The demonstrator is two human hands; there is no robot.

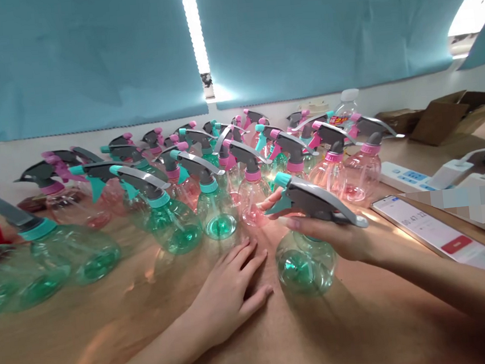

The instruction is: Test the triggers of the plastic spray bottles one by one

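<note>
My right hand [342, 236] is wrapped around the neck of a green spray bottle [304, 267], just under its grey and turquoise trigger head. The bottle stands upright or nearly so; whether its base touches the table cannot be made out. My left hand [230, 295] lies flat on the wooden table [155, 339], fingers spread, holding nothing. Just beyond its fingertips stand another green spray bottle [218, 210] and a pink spray bottle [253, 195]. A further green spray bottle [176, 225] is a little to the left.
Several more pink and green spray bottles crowd the back and left, including a green one [75, 252]. On the right lie a phone [427, 227] showing a timer and a white power strip [403, 178] with chargers. An open cardboard box [438, 120] and a clear capped bottle [349, 106] stand behind.
</note>
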